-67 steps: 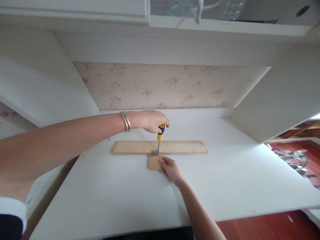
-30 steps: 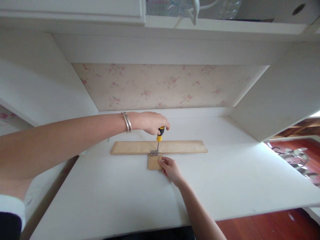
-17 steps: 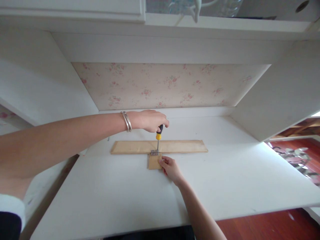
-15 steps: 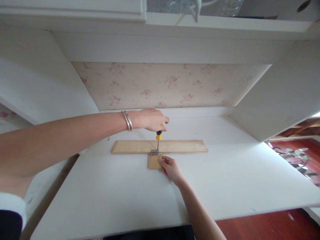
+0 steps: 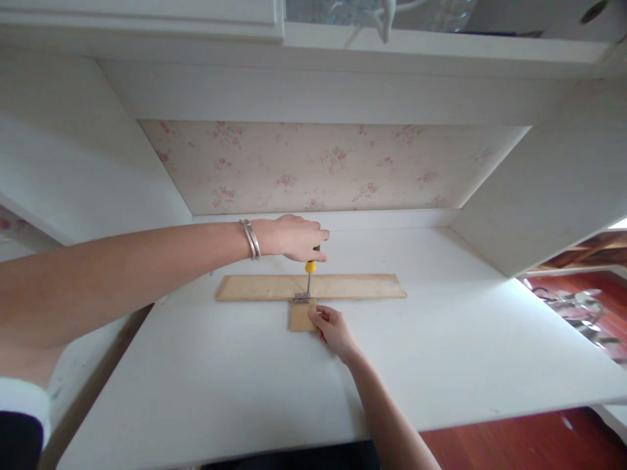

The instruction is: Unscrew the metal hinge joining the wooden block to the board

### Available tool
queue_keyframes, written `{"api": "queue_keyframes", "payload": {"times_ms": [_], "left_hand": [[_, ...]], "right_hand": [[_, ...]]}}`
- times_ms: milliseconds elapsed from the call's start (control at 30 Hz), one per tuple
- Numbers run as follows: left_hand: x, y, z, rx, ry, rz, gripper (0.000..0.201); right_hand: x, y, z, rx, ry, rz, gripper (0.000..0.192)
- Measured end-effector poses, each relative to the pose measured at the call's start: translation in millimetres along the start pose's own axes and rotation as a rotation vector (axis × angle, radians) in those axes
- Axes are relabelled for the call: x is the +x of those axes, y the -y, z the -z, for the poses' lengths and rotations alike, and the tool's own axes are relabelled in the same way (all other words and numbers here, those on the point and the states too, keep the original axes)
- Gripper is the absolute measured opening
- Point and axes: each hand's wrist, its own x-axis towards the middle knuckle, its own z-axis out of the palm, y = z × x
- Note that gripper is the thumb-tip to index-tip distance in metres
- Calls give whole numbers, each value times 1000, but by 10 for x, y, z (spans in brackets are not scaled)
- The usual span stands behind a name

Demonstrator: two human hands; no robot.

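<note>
— Well, what's on the desk (image 5: 441, 365), largest thing first?

— On that white desk, under a floral back panel (image 5: 323, 163), lies a long board (image 5: 353, 286), flat and crosswise. A small block (image 5: 300, 318) butts against its near edge at the middle, and a metal hinge (image 5: 302, 298) bridges the seam between the two.

— And your hands?

— My left hand (image 5: 294, 236), bangles (image 5: 249, 239) on the wrist, is wrapped around the top of a screwdriver (image 5: 309, 274). It stands nearly upright, yellow collar below my fingers, tip down on the hinge. My right hand (image 5: 334, 329) rests at the block's right edge, fingertips pressed on the wood, nothing gripped.

— How far along is the work?

— By my reading, midway. Both pieces are lined up, the hinge sits flat across the joint, and the driver is on a screw at the leaf. The screw heads are too small to make out, so I cannot tell how many are seated or how deep this one sits. No loose screws show near the wood. What looks left: turning this one home and checking the rest of the leaf.
</note>
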Motion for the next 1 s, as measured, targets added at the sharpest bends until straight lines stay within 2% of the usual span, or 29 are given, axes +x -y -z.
{"api": "queue_keyframes", "payload": {"times_ms": [133, 233, 333, 467, 533, 667, 733, 900, 933, 1000], "left_hand": [[9, 37, -14, -44, 3, -204, 43], [18, 65, -25, -31, -4, -107, 45], [11, 76, -32, -9, -14, 10, 57], [8, 98, -25, -53, 12, -197, 47], [21, 109, -17, -71, 25, -235, 44], [45, 108, -14, -62, 31, -5, 49], [47, 111, -26, -68, 7, 55, 53], [59, 152, -56, -103, 15, -196, 46], [62, 156, -57, -103, 30, -201, 42], [63, 147, -55, -89, 32, -124, 39]], "right_hand": [[-4, 1, 6, 1, 7, 5, 44], [-4, -2, 7, -2, 4, 2, 45], [-2, -13, 5, -1, -2, -5, 46], [-2, -20, 7, 8, 1, -4, 45], [-6, -16, 10, 2, 9, 2, 44], [-16, 3, 9, -5, 5, -4, 43], [-19, 9, 7, -7, -3, -8, 43], [-12, 3, 10, -25, 6, -6, 43], [-10, -1, 11, -26, 6, -4, 43], [-7, -6, 12, -18, 4, -2, 44]]}}
